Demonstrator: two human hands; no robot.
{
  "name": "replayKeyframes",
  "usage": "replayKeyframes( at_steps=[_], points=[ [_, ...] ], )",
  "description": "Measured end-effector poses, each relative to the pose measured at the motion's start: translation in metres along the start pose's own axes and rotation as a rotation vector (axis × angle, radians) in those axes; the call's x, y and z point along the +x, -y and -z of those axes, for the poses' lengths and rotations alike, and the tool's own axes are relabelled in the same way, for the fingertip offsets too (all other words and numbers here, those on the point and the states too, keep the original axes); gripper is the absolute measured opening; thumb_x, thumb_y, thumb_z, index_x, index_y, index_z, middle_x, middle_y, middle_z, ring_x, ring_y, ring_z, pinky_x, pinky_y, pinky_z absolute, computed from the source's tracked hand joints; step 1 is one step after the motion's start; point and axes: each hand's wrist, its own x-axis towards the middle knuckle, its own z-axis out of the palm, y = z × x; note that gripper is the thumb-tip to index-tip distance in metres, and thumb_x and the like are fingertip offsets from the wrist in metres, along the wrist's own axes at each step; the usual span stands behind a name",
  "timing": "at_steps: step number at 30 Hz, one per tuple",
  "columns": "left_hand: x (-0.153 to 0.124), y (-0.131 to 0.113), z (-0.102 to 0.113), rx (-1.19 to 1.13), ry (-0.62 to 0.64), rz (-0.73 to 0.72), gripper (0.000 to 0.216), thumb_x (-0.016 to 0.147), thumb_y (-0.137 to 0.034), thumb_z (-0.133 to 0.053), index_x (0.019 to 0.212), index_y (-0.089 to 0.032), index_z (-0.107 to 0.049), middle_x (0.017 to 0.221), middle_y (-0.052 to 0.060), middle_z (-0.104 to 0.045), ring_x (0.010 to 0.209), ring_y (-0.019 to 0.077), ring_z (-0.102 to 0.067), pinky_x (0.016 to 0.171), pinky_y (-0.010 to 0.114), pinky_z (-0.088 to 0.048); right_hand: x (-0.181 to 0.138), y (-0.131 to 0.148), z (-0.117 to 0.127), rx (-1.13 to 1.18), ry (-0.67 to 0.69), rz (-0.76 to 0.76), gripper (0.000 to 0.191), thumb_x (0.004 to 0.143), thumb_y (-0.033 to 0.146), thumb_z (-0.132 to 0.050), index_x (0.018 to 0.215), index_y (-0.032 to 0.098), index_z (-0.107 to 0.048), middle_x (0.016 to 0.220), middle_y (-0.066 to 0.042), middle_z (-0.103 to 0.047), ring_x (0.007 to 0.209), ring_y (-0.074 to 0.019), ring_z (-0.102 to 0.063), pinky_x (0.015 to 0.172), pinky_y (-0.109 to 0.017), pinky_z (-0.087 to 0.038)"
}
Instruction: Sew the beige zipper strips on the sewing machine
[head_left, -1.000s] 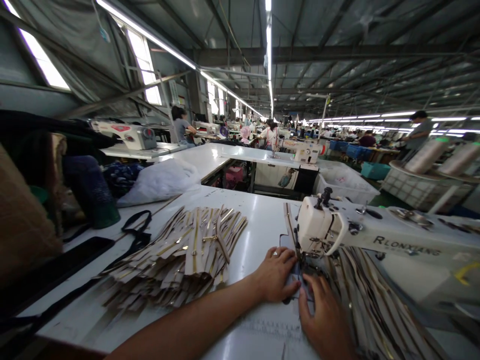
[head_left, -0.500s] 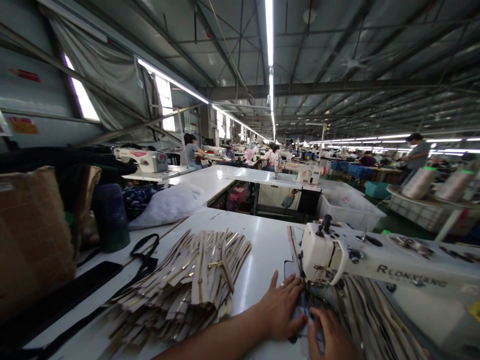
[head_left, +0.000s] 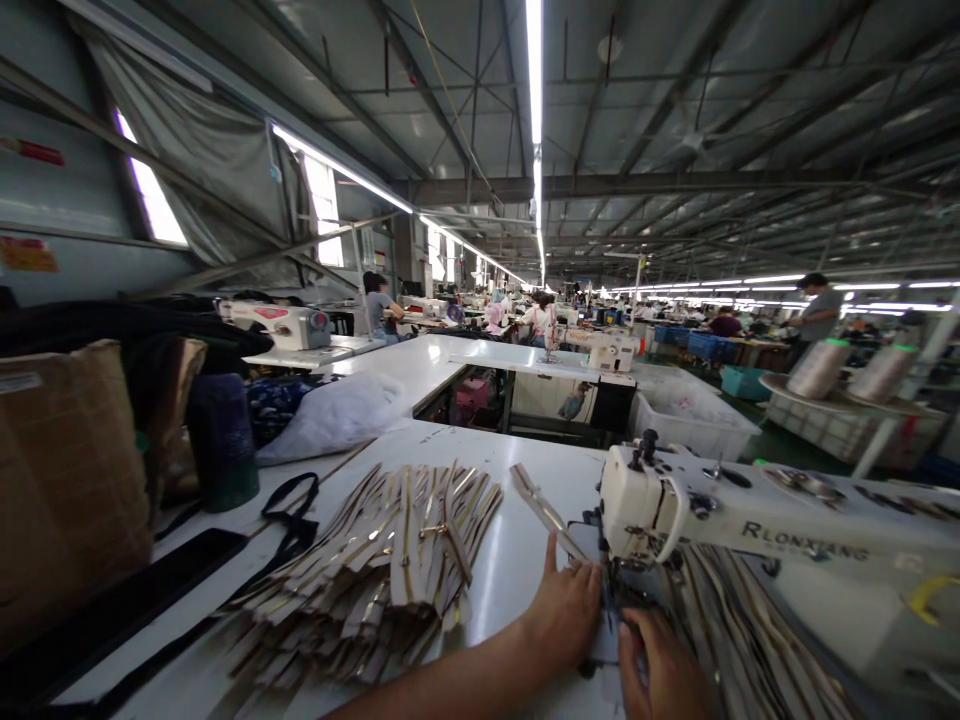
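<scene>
1. Where the white table [head_left: 510, 560] meets the sewing machine [head_left: 750, 525], left hand [head_left: 564, 612] laid flat, palm down, fingers spread and unclenched, pressing on a dark blue piece [head_left: 604, 640] just left of the needle area; grasping nothing.
2. Right hand [head_left: 660, 665] low at the bottom edge, just right of the left hand, fingers curled loosely onto the same dark piece; whether pinching it or only pressing, cannot tell.
3. Beige zipper strip [head_left: 546, 512] running from under the machine head up and leftward across the table, one end beside the left fingertips, touching or not unclear.
4. Dark blue piece lying on the table directly beneath the machine head, between the two hands.
5. Left of the hands, well apart: fanned pile of beige zipper strips [head_left: 375, 570] with gold teeth, spread over the table.
6. Right of the hands, under the machine arm: second heap of strips [head_left: 750, 640], hanging toward the near edge.
7. Farther left: black strap [head_left: 289, 510], white plastic bag [head_left: 337, 415], dark blue cone [head_left: 221, 440], cardboard box [head_left: 67, 480].
8. Behind: more white tables, other machines, seated workers [head_left: 536, 320], thread cones [head_left: 817, 368] at right, long ceiling lights.
</scene>
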Motion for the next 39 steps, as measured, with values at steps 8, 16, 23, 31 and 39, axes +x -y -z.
replayKeyframes(
  at_steps=[8, 16, 23, 31, 39],
  points=[
    [0.001, 0.010, -0.003, -0.005, -0.012, 0.035, 0.031, 0.095, -0.026, -0.040, 0.121, -0.017, -0.055, 0.124, 0.016, -0.053, 0.117, 0.0309, -0.050, 0.106, 0.053, -0.034, 0.004, 0.003, 0.004, 0.031, -0.021, -0.012, 0.022, 0.093, 0.027, -0.042, 0.093, 0.022, -0.064, 0.081, -0.005, -0.073, 0.072, -0.0169, -0.071, 0.063, -0.024, -0.056],
    [0.014, 0.030, -0.007, -0.020, -0.023, 0.033, 0.018, 0.093, -0.027, -0.051, 0.106, -0.025, -0.063, 0.102, 0.007, -0.062, 0.101, 0.0260, -0.057, 0.096, 0.044, -0.040, 0.006, 0.007, 0.009, 0.071, -0.022, -0.067, 0.026, 0.096, 0.029, -0.039, 0.093, 0.023, -0.064, 0.082, -0.004, -0.073, 0.074, -0.0156, -0.070, 0.064, -0.023, -0.054],
    [0.022, 0.039, -0.001, -0.106, 0.027, 0.210, 0.023, 0.088, -0.027, -0.059, 0.110, -0.021, -0.063, 0.109, 0.009, -0.061, 0.104, 0.0262, -0.057, 0.088, 0.038, -0.046, 0.009, 0.022, 0.024, 0.059, 0.111, -0.235, 0.030, 0.098, 0.027, -0.034, 0.098, 0.021, -0.063, 0.090, -0.005, -0.071, 0.084, -0.0168, -0.068, 0.074, -0.028, -0.051],
    [-0.013, 0.007, 0.077, -0.223, 0.121, 0.011, 0.009, 0.079, -0.015, -0.063, 0.085, -0.020, -0.065, 0.090, 0.004, -0.062, 0.081, 0.0200, -0.062, 0.072, 0.029, -0.048, 0.008, 0.019, 0.027, 0.106, 0.061, -0.273, 0.030, 0.097, 0.023, -0.033, 0.098, 0.020, -0.063, 0.091, -0.007, -0.071, 0.085, -0.0183, -0.068, 0.075, -0.030, -0.051],
    [-0.025, -0.025, 0.126, -1.310, 0.148, 0.103, 0.027, 0.084, -0.041, -0.063, 0.088, -0.014, -0.057, 0.074, 0.002, -0.063, 0.066, 0.0137, -0.061, 0.063, 0.025, -0.051, 0.010, 0.021, 0.036, 0.281, 0.059, -0.434, 0.032, 0.096, 0.031, -0.034, 0.101, 0.019, -0.064, 0.089, -0.007, -0.072, 0.082, -0.0199, -0.068, 0.071, -0.030, -0.053]
  ],
)
